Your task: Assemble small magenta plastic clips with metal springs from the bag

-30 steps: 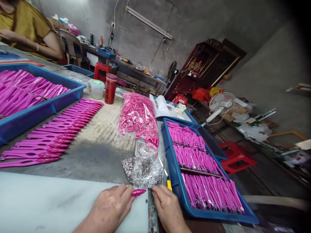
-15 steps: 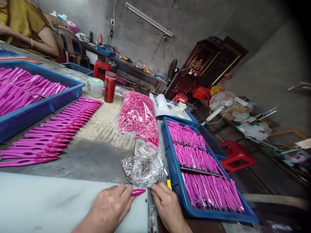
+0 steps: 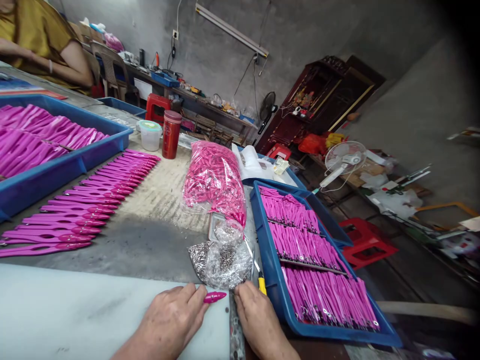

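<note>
My left hand [image 3: 176, 315] is closed around a magenta plastic piece [image 3: 215, 297] on the white board [image 3: 93, 310]. Only its glossy pointed tip shows past the fingers. My right hand [image 3: 258, 315] has its fingers pressed together at the board's right edge, just below a clear plastic bag of small metal pins [image 3: 225, 260]. What those fingers pinch, if anything, is hidden. A tool with a yellow handle [image 3: 261, 284] lies close to the right hand. Behind the pins stands a clear bag full of pink pieces [image 3: 213, 177].
On the right a blue tray [image 3: 300, 327] holds rows of magenta strips; another blue tray [image 3: 86, 157] stands at left. A row of magenta pieces [image 3: 82, 212] lies beside it. A red tumbler [image 3: 171, 135] and a lidded tub [image 3: 150, 136] stand behind. A person [image 3: 45, 45] sits far left.
My right hand's fingers have shifted slightly by the pin bag. The left hand keeps its hold on the magenta piece. The whole view has moved a little.
</note>
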A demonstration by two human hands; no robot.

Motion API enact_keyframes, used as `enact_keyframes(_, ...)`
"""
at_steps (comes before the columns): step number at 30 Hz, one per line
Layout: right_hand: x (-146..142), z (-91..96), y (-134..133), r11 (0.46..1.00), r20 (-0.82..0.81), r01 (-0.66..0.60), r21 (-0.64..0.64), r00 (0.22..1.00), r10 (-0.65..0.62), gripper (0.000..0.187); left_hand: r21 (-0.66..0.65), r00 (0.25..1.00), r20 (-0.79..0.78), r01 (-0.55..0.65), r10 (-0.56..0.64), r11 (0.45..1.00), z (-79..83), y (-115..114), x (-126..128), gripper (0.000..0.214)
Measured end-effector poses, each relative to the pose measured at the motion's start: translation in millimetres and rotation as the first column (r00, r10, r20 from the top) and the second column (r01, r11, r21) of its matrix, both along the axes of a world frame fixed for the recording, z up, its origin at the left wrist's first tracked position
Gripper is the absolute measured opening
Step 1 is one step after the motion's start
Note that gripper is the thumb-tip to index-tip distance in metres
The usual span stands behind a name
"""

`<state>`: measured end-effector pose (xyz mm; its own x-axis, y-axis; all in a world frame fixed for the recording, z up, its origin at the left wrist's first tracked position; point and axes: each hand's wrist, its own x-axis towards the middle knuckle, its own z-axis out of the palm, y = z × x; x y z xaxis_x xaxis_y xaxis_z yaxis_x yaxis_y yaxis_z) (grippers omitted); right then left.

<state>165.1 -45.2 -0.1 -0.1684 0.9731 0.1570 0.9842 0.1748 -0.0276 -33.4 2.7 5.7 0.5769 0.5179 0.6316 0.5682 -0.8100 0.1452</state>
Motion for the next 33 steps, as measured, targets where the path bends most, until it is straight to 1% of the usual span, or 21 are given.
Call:
enact_keyframes(4, -3, 1.4, 0, 0.998, 0.119, -0.006, 0.058, 0.993, -0.001, 0.026, 0.003, 1.000, 0.013, 0.001, -0.001, 1.000, -1.8, 0, -1, 0.028)
enact_keyframes(8, -3, 1.0, 0, 0.998, 0.142, -0.006, 0.068, 0.990, -0.003, 0.027, 0.005, 1.000, 0.013, 0.000, 0.000, 1.000, -2.9, 0, -1, 0.028)
enact_keyframes(11, -3, 1.9, -1, 0.999, 0.078, 0.018, 0.047, 0.997, -0.022, 0.026, 0.002, 1.000, -0.006, -0.012, 0.012, 1.000, -3.1, -1, -1, 0.028)
enact_keyframes(14, -4, 7.0, -3, 0.999, -0.054, 0.030, 0.035, 0.998, -0.028, 0.027, -0.007, 1.000, -0.027, -0.014, 0.014, 1.000, -3.6, -1, -1, 0.028)
enact_keyframes(17, -9, 14.7, -4, 0.999, -0.188, 0.012, 0.047, 0.982, -0.003, 0.028, -0.011, 0.999, -0.035, -0.003, 0.002, 1.000, -4.0, -1, 0, 0.028)
enact_keyframes(20, -11, 18.6, -3, 0.998, -0.254, 0.021, 0.051, 0.967, -0.008, 0.029, -0.007, 0.999, -0.036, -0.002, 0.001, 1.000, -3.3, -1, -1, 0.029)
enact_keyframes(23, -8, 16.1, -4, 0.999, -0.275, 0.042, 0.034, 0.961, -0.031, 0.031, -0.003, 0.999, -0.032, 0.000, 0.000, 1.000, -1.6, -1, -1, 0.030)
enact_keyframes(27, -1, 10.5, -9, 1.000, -0.288, 0.026, 0.003, 0.957, -0.024, 0.032, -0.020, 1.000, -0.029, 0.005, -0.005, 1.000, 0.1, -1, -1, 0.031)
enact_keyframes(33, 5, 7.8, -11, 0.999, -0.209, 0.018, -0.027, 0.978, -0.024, 0.032, 0.014, 1.000, 0.007, -0.006, 0.006, 1.000, 0.5, 0, 0, 0.031)
